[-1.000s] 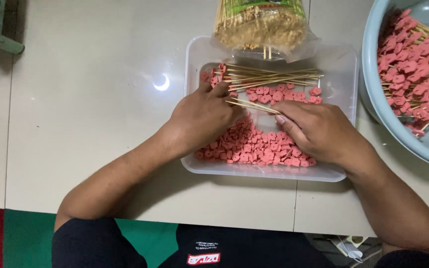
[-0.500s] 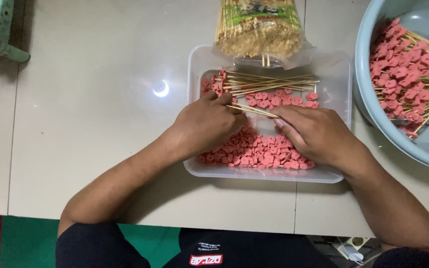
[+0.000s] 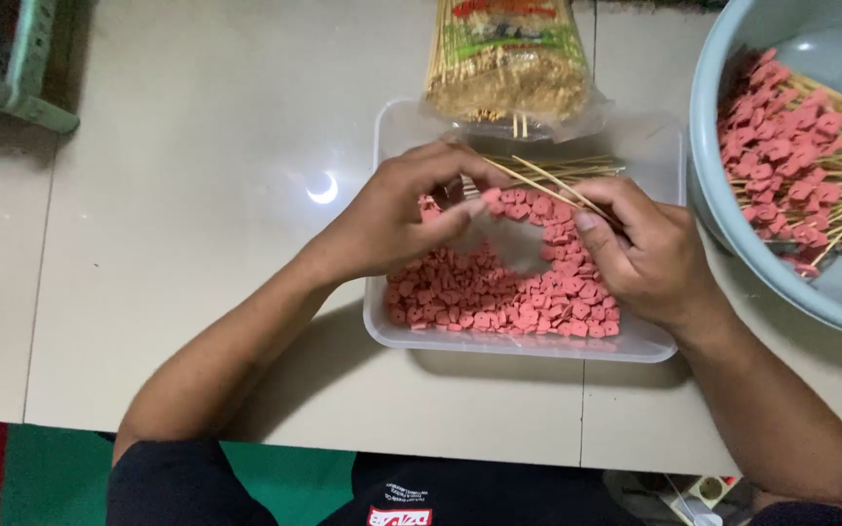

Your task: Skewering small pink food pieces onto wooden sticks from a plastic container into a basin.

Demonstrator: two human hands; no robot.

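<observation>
Pale table: both hands curl over tray, right hand pinching skewer.

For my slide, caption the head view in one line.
Right hand holds a bamboo skewer while left hand picks pink slices from a clear tray.

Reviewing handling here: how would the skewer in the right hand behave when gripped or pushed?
The skewer looks thin and straight, so probably light and stiff, yet liable to snap if bent. Round and slim, it may roll from the right hand fingers.
</observation>
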